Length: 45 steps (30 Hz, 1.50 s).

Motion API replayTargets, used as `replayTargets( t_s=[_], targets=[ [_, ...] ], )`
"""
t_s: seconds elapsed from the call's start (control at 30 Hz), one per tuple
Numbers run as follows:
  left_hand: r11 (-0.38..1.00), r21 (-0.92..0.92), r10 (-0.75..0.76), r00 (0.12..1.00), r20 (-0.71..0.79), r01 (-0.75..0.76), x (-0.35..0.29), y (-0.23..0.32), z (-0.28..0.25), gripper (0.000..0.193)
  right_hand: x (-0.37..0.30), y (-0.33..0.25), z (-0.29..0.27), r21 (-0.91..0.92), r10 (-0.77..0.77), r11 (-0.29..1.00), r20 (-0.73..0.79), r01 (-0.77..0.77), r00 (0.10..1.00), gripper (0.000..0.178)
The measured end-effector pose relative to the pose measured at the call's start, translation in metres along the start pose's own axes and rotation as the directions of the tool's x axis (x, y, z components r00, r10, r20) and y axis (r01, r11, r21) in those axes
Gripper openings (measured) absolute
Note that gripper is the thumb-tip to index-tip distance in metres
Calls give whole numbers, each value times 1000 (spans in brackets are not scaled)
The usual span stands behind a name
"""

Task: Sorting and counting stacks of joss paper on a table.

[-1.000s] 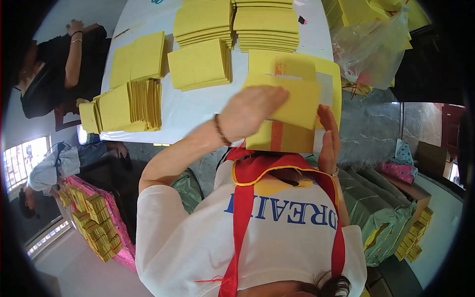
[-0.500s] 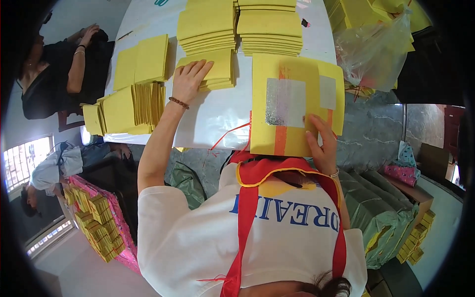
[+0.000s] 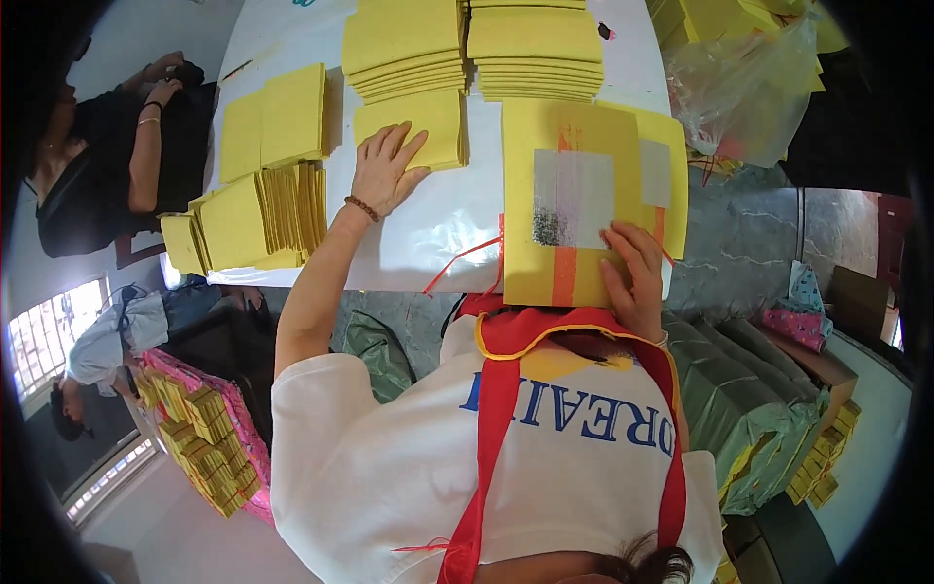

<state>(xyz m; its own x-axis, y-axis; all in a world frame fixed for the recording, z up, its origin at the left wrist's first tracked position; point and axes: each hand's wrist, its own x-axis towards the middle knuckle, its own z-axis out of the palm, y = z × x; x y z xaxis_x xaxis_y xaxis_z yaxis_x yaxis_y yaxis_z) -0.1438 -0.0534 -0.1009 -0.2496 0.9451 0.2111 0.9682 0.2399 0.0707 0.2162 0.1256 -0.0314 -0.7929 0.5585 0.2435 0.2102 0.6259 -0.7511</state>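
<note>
My left hand point(image 3: 389, 173) rests with fingers spread on the near edge of a low stack of yellow paper point(image 3: 420, 127), its thumb out to the right. A larger stack of yellow joss paper point(image 3: 522, 229) lies by the table's front edge; its top sheet has a silvery square and an orange-red stripe. My right hand point(image 3: 637, 277) lies over its lower right part, thumb apart from the fingers and nothing gripped. Similar paper with a grey patch point(image 3: 667, 156) sticks out behind it at the right. A red string point(image 3: 462, 261) trails beside the stack's left side.
Tall stacks of folded yellow paper point(image 3: 404, 49) stand farther back on the white table point(image 3: 428, 234). More yellow bundles point(image 3: 263, 214) stand at the left. A clear plastic bag point(image 3: 744, 97) hangs at the right. Two other people are at the left. Green wrapped bales point(image 3: 739, 419) stand behind my right side.
My left hand has drawn back slightly toward me on the low stack, and its thumb now shows apart from the fingers. My right hand stays on the large stack. The view has shifted a little.
</note>
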Motion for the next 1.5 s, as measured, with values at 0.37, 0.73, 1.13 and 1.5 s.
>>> replayTargets(
  t_s=[0.37, 0.73, 1.13, 1.5],
  targets=[
    [975, 182, 98, 979, 181, -131, 24, 8, -40, 47, 3, -5, -6, -104, -46, 993, 48, 51, 998, 32],
    [975, -49, 216, 976, -23, -217, 28, 100, -100, 41, 4, -8, -5, -85, -61, 994, 9, 62, 998, 30],
    [764, -514, 439, 898, -26, -389, 8, 178, -100, 28, 6, 10, -20, 174, -5, 984, 168, -25, 986, 30],
    [578, -816, 325, 926, 190, -36, 26, 172, -97, 7, 5, 23, -19, 373, 64, 919, 173, -126, 983, 63]
  ],
)
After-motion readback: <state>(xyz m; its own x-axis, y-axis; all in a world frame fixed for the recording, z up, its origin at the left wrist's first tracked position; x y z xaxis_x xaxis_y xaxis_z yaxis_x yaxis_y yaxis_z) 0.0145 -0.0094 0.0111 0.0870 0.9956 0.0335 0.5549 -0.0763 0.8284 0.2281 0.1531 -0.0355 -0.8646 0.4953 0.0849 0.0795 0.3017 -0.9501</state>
